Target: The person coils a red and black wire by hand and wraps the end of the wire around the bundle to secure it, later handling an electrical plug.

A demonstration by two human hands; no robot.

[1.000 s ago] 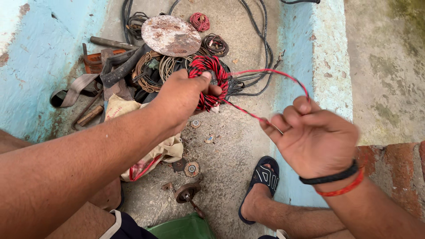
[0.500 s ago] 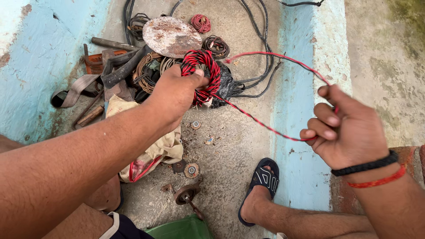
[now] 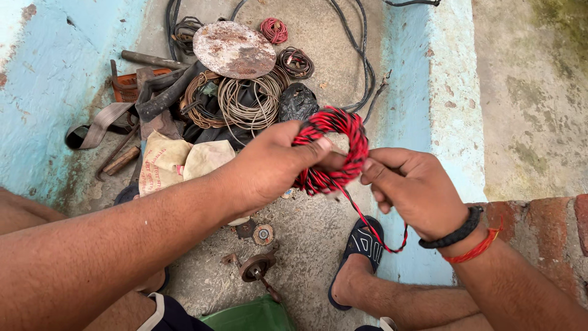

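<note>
Head view shows you over a concrete floor (image 3: 306, 245) littered with a rusty round plate (image 3: 234, 49) and bare wire coils (image 3: 248, 101). Your left hand (image 3: 269, 162) grips the red-and-black twisted wire coil (image 3: 337, 150) held above the floor, while your right hand (image 3: 413, 190) pinches its loose end (image 3: 373, 230) just beside it.

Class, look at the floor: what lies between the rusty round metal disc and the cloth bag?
In the head view, coils of bare wire lie between the rusty disc and the cloth bag.
</note>
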